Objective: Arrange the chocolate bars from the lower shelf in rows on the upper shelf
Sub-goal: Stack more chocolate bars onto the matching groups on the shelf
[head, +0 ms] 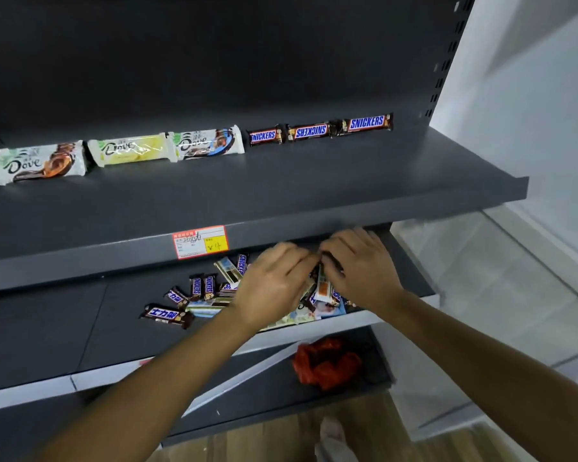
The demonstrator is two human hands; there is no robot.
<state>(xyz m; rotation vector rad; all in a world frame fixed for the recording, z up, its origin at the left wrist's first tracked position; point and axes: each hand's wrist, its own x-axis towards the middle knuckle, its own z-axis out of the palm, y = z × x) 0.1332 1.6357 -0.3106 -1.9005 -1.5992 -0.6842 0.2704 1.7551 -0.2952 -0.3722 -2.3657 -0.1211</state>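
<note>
Dark grey metal shelving unit. Upper shelf (281,181) carries one row along its back: three white Dove bars (37,163) on the left, then three brown Snickers bars (367,123) on the right, ends touching or just overlapping; middle Snickers bar lies upside down.

Lower shelf (47,328) holds a loose pile of chocolate bars (194,295), unsorted, mixed Snickers and pale wrappers, some stacked on others. One dark bar with blue label (166,315) lies at the pile's left edge.

Bottom level: crumpled red bag (324,361).

Price label (199,241), red and yellow, stuck on the upper shelf's front edge.

Both bare forearms reach in over the pile. Left hand (271,285): palm down, fingers bent toward the right hand; whether it grips anything cannot be told. Right hand (357,265): fingers curled, pinching the top of a pale orange-marked bar (324,285) that stands nearly upright between the two hands.
</note>
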